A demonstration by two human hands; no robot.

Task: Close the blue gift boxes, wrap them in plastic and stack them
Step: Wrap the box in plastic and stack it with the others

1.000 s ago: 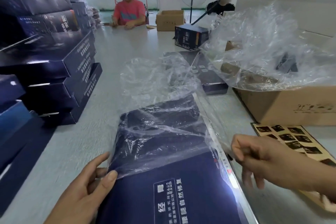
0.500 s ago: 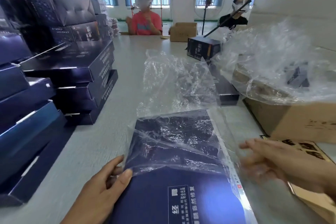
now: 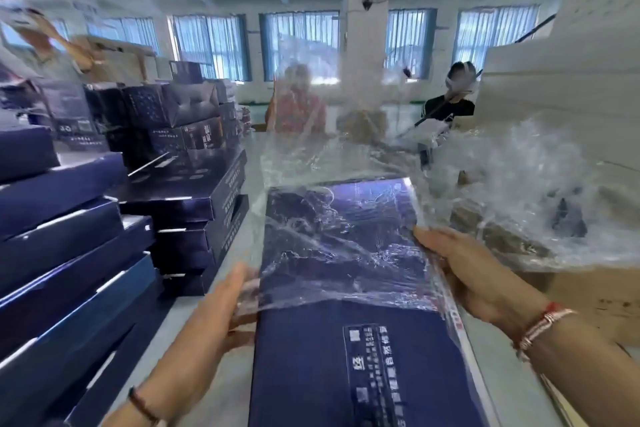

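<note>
A closed blue gift box [image 3: 346,357] with white lettering is tilted up in front of me above the grey table [image 3: 214,402]. A clear plastic bag [image 3: 339,243] covers its far half, and the loose end billows up past the far edge. My left hand [image 3: 218,319] grips the box's left edge and the bag there, thumb on top. At the right edge, my right hand [image 3: 478,277] holds the box and bag, fingers along the side.
Stacks of blue gift boxes [image 3: 69,229] fill the left side, with a further stack [image 3: 194,198] behind. A cardboard carton [image 3: 588,298] heaped with crumpled plastic bags [image 3: 519,184] stands at the right. Two people sit at the table's far end.
The box has come up off the table, tilted toward me. My right hand moved in from the side and took the right edge. The bag now sits further down over the box.
</note>
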